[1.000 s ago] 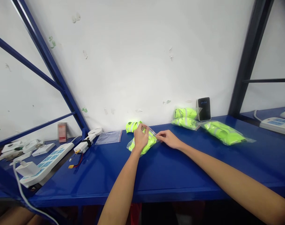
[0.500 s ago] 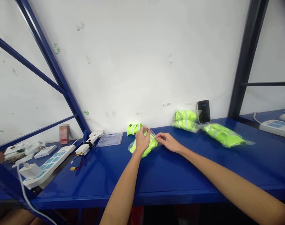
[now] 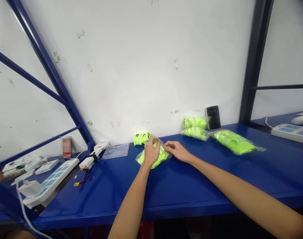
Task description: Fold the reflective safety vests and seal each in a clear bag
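Your left hand lies closed over the clear bag of yellow-green fabric, pinning it to the blue bench. Your right hand pinches the bag's mouth at its right end. The bag's long axis runs left-low to right-high, between both hands; the left sits nearer its middle. The loose folded fabric lies just behind the bag.

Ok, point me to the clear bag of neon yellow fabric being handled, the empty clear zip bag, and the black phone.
Clear bag of neon yellow fabric [image 3: 158, 159]: head view, its lower right body.
Empty clear zip bag [image 3: 115, 151]: head view, its flat centre.
Black phone [image 3: 213, 118]: head view, mid-screen.
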### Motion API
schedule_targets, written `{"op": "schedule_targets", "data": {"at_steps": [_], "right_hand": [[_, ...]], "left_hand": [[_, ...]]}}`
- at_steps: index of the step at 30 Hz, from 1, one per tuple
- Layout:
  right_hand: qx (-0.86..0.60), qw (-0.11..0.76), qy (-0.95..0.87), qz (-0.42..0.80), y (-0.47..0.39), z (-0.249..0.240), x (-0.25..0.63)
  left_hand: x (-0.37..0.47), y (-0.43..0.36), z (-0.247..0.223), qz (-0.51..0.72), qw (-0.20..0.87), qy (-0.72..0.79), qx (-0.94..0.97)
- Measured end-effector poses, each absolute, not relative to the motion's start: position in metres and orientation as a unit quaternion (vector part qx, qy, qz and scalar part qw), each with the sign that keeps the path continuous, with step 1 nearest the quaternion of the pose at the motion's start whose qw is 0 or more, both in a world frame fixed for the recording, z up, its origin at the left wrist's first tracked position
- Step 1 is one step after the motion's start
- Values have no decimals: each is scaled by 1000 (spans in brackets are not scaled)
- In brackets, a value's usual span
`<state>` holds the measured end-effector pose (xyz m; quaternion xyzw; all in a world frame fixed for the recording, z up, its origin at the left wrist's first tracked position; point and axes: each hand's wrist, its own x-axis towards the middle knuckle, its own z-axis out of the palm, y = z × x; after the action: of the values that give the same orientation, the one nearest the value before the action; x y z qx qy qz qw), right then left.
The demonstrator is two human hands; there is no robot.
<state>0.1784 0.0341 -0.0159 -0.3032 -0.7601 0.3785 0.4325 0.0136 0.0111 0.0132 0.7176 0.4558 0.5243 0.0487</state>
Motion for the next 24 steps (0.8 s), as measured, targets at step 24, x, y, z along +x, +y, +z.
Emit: {"op": "schedule_targets", "data": {"at_steps": [24], "right_hand": [[-340, 469, -798, 168, 23, -12, 175]], "left_hand": [[17, 9, 9, 515, 80, 431, 737]]}}
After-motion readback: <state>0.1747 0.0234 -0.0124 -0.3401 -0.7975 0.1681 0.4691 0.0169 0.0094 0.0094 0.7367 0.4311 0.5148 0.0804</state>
